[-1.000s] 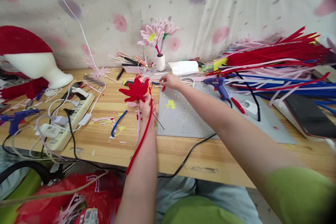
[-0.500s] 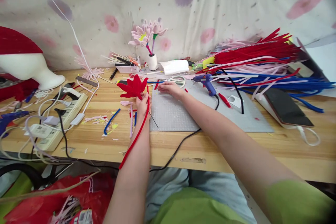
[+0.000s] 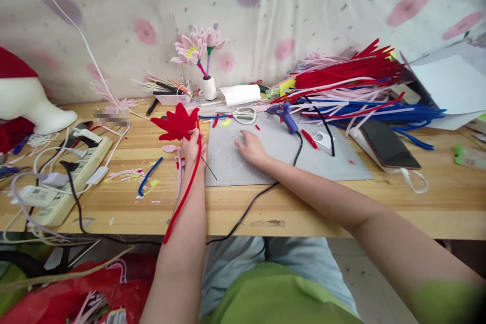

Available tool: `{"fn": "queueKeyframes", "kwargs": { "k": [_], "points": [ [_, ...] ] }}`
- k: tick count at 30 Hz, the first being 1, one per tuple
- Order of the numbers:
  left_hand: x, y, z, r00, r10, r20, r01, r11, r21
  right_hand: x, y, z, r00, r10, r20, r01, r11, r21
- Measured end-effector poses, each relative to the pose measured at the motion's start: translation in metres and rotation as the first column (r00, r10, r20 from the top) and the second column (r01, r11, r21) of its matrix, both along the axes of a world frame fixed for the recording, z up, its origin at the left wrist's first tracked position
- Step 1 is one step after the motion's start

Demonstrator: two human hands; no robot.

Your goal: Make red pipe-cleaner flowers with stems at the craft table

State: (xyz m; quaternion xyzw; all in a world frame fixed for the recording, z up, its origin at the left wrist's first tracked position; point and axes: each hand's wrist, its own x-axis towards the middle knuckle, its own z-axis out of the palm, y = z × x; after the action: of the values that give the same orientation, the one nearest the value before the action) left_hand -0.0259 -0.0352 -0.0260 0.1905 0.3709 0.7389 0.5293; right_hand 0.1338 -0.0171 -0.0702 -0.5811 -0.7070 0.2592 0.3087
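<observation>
A red pipe-cleaner flower (image 3: 176, 122) with pointed petals is held up by my left hand (image 3: 194, 148), whose fingers close around its base. From the same hand a long red pipe cleaner (image 3: 185, 195) curves down along my forearm, and a thin dark stem (image 3: 209, 168) sticks out below. My right hand (image 3: 251, 148) is over the grey cutting mat (image 3: 235, 172), fingers apart and holding nothing. Just beyond it lie white-handled scissors (image 3: 245, 115) and a short red piece (image 3: 257, 127). A blue glue gun (image 3: 285, 117) rests to its right.
Bundled pipe cleaners (image 3: 341, 73) in red, pink and blue lie back right, near a phone (image 3: 393, 144) on a stand. Pink flowers stand in a white vase (image 3: 209, 88). A power strip (image 3: 76, 182) with cables is at left. The glue gun's black cord (image 3: 252, 207) crosses the front edge.
My right hand has drawn back from beside the scissors toward the middle of the mat, its fingers spreading. My left hand still holds the red flower. The whole view has shifted slightly.
</observation>
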Motion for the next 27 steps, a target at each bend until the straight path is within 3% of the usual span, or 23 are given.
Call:
{"fn": "queueKeyframes", "kwargs": {
  "k": [2,5,7,10,12,14,16,17,19,20,22,25,27],
  "points": [
    [-0.002,-0.001,0.006,1.0,-0.016,0.024,0.016,1.0,0.011,-0.03,-0.006,0.002,0.999,0.049,0.008,-0.049,0.999,-0.017],
    [-0.004,-0.003,0.017,1.0,-0.011,0.008,0.011,1.0,0.028,-0.069,-0.002,0.014,0.928,0.258,-0.269,-0.281,0.958,-0.053],
    [-0.005,-0.004,0.024,0.999,0.026,-0.034,-0.024,0.999,0.04,-0.076,0.006,0.023,0.901,0.223,-0.373,-0.249,0.968,-0.023],
    [-0.002,-0.005,0.031,0.99,0.089,-0.108,-0.084,0.995,0.048,-0.06,0.016,0.027,0.951,-0.016,-0.308,0.009,1.0,-0.023],
    [0.003,-0.004,0.03,0.987,0.061,-0.149,-0.057,0.998,0.032,-0.044,0.016,0.025,0.972,-0.079,-0.223,0.062,0.995,-0.083],
    [0.012,-0.004,0.025,0.979,-0.045,-0.2,0.041,0.999,-0.022,-0.028,0.011,0.021,0.963,0.053,-0.266,-0.097,0.984,-0.153],
    [0.021,-0.005,0.017,0.942,-0.199,-0.269,0.175,0.978,-0.111,-0.012,0.007,0.02,0.885,0.195,-0.423,-0.277,0.95,-0.142],
    [0.025,-0.005,0.012,0.914,-0.266,-0.307,0.228,0.961,-0.154,-0.001,0.005,0.021,0.841,0.216,-0.497,-0.31,0.944,-0.115],
    [0.033,-0.005,0.003,0.87,-0.329,-0.368,0.277,0.943,-0.186,0.026,0.006,0.027,0.828,0.128,-0.546,-0.214,0.972,-0.097],
    [0.036,-0.005,-0.002,0.874,-0.292,-0.389,0.242,0.955,-0.173,0.043,0.007,0.03,0.853,0.057,-0.518,-0.132,0.985,-0.109],
    [0.042,-0.004,-0.01,0.872,-0.247,-0.423,0.204,0.968,-0.145,0.079,0.012,0.035,0.915,-0.158,-0.372,0.129,0.987,-0.1],
    [0.049,-0.003,-0.02,0.837,-0.224,-0.499,0.205,0.974,-0.093,0.122,0.021,0.033,0.875,-0.472,-0.111,0.479,0.877,0.047],
    [0.052,-0.004,-0.026,0.803,-0.247,-0.543,0.243,0.967,-0.08,0.135,0.028,0.025,0.833,-0.55,-0.053,0.55,0.816,0.18]
  ]
}}
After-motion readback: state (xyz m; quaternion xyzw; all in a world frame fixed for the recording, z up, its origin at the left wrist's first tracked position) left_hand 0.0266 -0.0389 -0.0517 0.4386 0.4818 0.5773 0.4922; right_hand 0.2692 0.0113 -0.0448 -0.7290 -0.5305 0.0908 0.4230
